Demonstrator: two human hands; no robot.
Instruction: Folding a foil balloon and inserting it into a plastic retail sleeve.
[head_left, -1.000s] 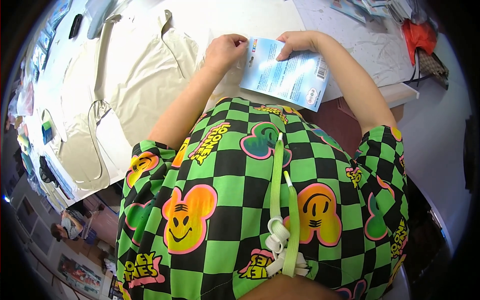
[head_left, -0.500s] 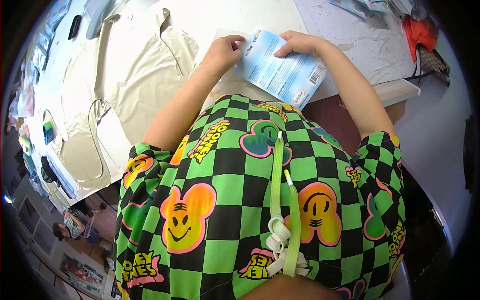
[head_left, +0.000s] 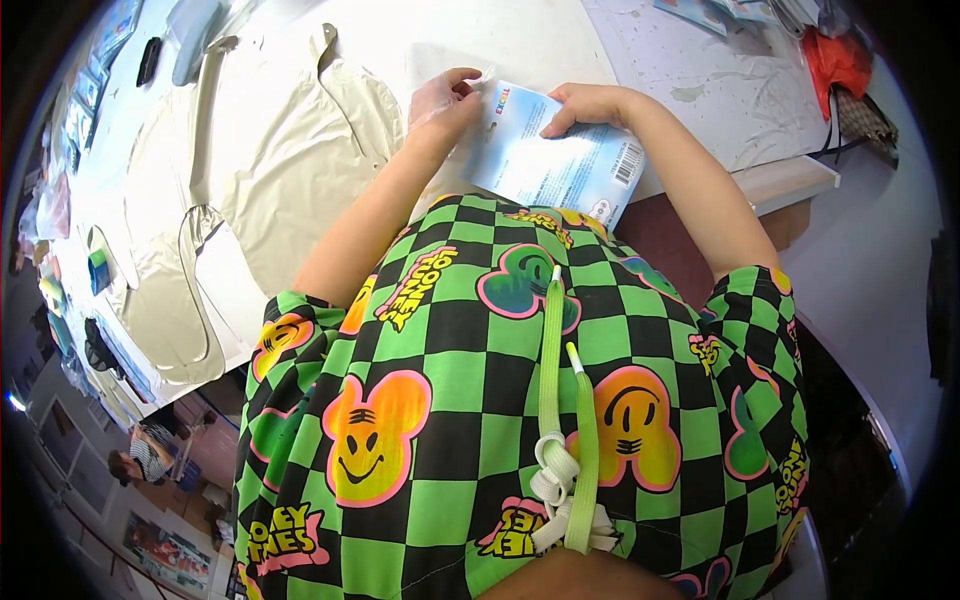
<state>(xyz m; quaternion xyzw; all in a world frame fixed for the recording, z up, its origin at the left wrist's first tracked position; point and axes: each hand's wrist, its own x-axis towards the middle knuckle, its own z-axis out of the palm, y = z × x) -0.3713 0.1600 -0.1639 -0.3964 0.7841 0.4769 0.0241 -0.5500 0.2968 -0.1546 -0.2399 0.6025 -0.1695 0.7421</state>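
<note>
A light blue printed card package (head_left: 560,160) tilts over the table's front edge, close to my shirt. My right hand (head_left: 595,106) pinches its upper right edge, thumb on the printed face. At the card's upper left corner, my left hand (head_left: 442,106) is closed on a clear plastic bag (head_left: 450,62), with thin film spread around its fingers. The film is hard to make out, and I cannot tell whether the card's corner is inside it.
Left of my hands, a beige fabric piece with straps (head_left: 290,150) covers much of the white table (head_left: 690,135). A black narrow object (head_left: 149,60) lies far left. A red plastic bag (head_left: 838,75) and a checked bag (head_left: 868,122) are at right. Another person (head_left: 148,455) is at lower left.
The card has turned slightly and shifted down a little, along with my right hand. Clear film now spreads over and above my left hand, which has turned.
</note>
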